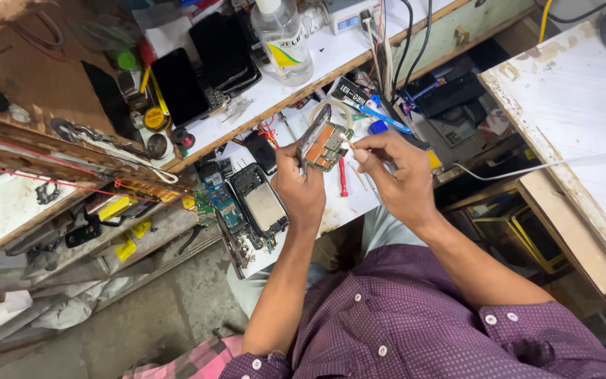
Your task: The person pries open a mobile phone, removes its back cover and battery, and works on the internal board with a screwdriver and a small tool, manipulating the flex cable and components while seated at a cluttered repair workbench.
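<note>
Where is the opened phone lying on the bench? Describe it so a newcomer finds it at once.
Start at the white bench top with the clear plastic bottle, then drop to the lower white work surface in front of the person. The opened phone lies there, just beside the left hand. Unlike the intact black phones on the bench top, its back is off, showing a pale metal plate in a dark frame.

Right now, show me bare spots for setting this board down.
Bare: the white bench top at far right, above the white cable. Crowded: around the opened phones and the clear bottle with the stacked dark phones.
</note>
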A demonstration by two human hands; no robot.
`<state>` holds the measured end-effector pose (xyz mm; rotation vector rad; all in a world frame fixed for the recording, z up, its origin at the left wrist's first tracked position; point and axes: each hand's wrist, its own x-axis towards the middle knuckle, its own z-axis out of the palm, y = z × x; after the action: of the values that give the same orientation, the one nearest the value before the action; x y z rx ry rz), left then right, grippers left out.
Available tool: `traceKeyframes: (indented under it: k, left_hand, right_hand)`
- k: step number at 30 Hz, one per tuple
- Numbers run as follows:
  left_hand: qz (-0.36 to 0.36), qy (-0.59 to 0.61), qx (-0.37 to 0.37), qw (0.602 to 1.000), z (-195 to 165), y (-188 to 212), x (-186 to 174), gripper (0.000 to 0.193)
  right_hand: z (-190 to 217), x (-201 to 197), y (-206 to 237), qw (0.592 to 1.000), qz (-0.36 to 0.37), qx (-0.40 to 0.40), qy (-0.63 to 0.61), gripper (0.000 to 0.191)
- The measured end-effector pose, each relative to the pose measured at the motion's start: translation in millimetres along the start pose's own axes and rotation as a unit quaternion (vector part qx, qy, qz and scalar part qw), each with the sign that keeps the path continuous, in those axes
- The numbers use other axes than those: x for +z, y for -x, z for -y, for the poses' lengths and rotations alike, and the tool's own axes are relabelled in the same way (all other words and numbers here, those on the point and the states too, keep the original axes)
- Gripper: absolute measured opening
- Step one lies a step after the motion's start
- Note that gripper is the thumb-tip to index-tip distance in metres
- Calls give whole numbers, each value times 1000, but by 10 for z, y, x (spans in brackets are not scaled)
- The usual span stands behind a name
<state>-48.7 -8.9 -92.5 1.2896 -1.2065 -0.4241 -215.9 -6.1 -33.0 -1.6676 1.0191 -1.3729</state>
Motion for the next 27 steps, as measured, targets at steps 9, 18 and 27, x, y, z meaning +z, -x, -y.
traceKeyframes:
  k: [9, 18, 27]
  left_hand:
    - [70, 232, -120, 963, 36, 229, 164, 76]
    - [71, 233, -33, 969, 218, 246, 148, 63]
    - [40, 108, 106, 988, 252, 85, -6, 41]
  right_hand:
    - [-275, 49, -10, 991, 17, 47, -122, 15]
    - [-248, 5, 17, 993, 16, 63, -101, 14]
    - [-6, -35, 10, 999, 41, 8, -22, 13]
